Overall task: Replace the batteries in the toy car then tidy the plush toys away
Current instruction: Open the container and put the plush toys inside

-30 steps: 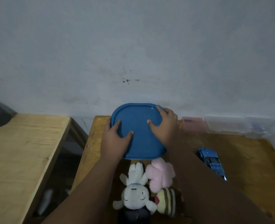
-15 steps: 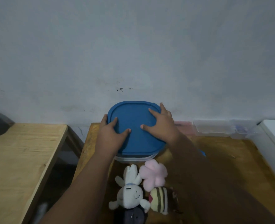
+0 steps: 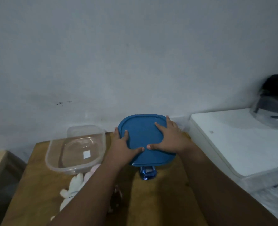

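Wooden surface (image 3: 159, 198) against grey wall. Clear tub (image 3: 77, 150) sits open at left, white plush (image 3: 73, 186) just in front, partly under left arm. Left hand (image 3: 123, 146) and right hand (image 3: 169, 138) both hold blue lid (image 3: 143, 136), fingers spread, clamped on its edges. Toy car (image 3: 147, 172) peeks out below lid. White appliance (image 3: 242, 144) at right.

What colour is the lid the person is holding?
The lid is plain blue, seen clearly in the head view, held by both hands.

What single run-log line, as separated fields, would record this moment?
step: lid off | both hands hold blue lid | clear container open, empty | toy car under lid edge | plush toys on table
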